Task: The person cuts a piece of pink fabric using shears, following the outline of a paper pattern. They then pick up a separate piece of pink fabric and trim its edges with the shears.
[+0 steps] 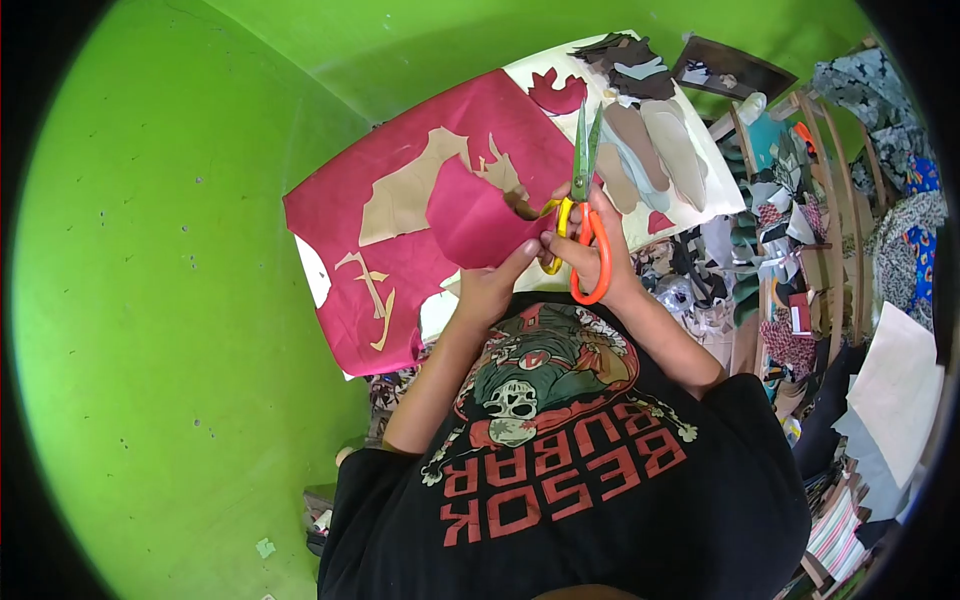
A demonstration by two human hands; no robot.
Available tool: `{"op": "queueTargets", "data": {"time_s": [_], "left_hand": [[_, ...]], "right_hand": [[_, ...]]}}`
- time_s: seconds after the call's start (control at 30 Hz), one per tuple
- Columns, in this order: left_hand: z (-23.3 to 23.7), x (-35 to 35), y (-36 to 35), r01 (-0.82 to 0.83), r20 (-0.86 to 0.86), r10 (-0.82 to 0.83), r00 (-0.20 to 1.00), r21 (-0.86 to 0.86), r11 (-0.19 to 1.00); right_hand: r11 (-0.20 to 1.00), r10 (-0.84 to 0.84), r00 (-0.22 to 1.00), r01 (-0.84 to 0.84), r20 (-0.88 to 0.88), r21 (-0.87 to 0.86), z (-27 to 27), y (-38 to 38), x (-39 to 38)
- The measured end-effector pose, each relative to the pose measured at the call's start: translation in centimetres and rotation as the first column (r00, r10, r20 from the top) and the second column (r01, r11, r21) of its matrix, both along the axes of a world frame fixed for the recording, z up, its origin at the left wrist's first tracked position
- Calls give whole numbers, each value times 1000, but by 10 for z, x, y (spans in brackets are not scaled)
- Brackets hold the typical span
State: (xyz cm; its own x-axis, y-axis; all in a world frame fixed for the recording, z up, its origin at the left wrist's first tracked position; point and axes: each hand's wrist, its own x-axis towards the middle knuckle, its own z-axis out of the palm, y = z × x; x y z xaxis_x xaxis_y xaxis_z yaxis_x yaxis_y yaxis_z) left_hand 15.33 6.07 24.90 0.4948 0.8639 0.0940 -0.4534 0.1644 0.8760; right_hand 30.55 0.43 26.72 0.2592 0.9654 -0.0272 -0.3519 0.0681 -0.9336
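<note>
My left hand (490, 292) pinches the lower edge of a folded crimson sheet piece (470, 220), which looks like leather or fabric. In my right hand (618, 262) is a pair of scissors (582, 172) with one yellow and one orange handle. Its blades point up and away from me, slightly apart, beside the crimson piece. Both hands are close together in front of my chest, above the table. Under them lies a large crimson sheet (465, 110) with a cut-out opening, where a tan surface (398, 205) shows.
Insole-shaped pieces (660, 140), a crimson scrap (556, 95) and dark scraps (620, 60) lie on the white tabletop (715, 190). A wooden rack (825, 240) full of material stands to the right, with pale sheets (895, 385) nearby. A green wall (170, 300) closes the left side.
</note>
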Motion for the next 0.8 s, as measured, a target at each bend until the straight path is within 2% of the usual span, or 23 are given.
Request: {"op": "queueTargets", "data": {"time_s": [0.07, 0.1, 0.23, 0.3, 0.33, 0.4, 0.47, 0.5, 0.57, 0.63, 0.67, 0.7, 0.8], "left_hand": [[2, 4, 0, -71, -233, 80, 969, 49, 996], [2, 5, 1, -86, -183, 84, 980, -5, 996], [-1, -1, 4, -103, -199, 106, 974, 30, 994], [-3, -3, 8, -208, -223, 217, 950, 65, 976], [-2, -4, 11, -209, -223, 219, 950, 68, 976], [-1, -6, 16, -290, -183, 296, 937, 60, 955], [-1, -6, 20, -318, -188, 324, 927, 60, 946], [-1, -7, 21, -344, -194, 349, 917, 57, 937], [3, -8, 23, -335, -193, 335, 922, 34, 942], [8, -5, 22, -319, -193, 313, 930, 2, 948], [10, -2, 22, -315, -147, 308, 940, -27, 949], [10, 0, 21, -309, -100, 303, 948, -56, 949], [8, 1, 22, -256, -136, 252, 958, -6, 967]], "right_hand": [[1000, 29, 1000, -29, -11, -9, 0, -1, -5], [999, 50, 999, -50, -20, -18, 0, -1, -7], [995, 90, 996, -90, -7, -36, -1, 0, -12], [993, 83, 996, -82, 13, -81, -7, 0, -11], [993, 84, 996, -83, 13, -78, -9, -1, -9], [969, 201, 970, -177, 135, -170, -15, -7, -3], [971, 215, 961, -190, 173, -148, -19, -14, -2], [964, 250, 935, -216, 252, -158, -19, -17, 0], [924, 369, 857, -295, 360, -244, -22, -21, 9], [904, 412, 814, -312, 410, -291, -16, -25, 12], [883, 456, 765, -326, 455, -338, -15, -28, 13], [884, 453, 768, -320, 453, -342, -16, -30, 14], [863, 493, 741, -350, 456, -363, -16, -31, 19]]}}
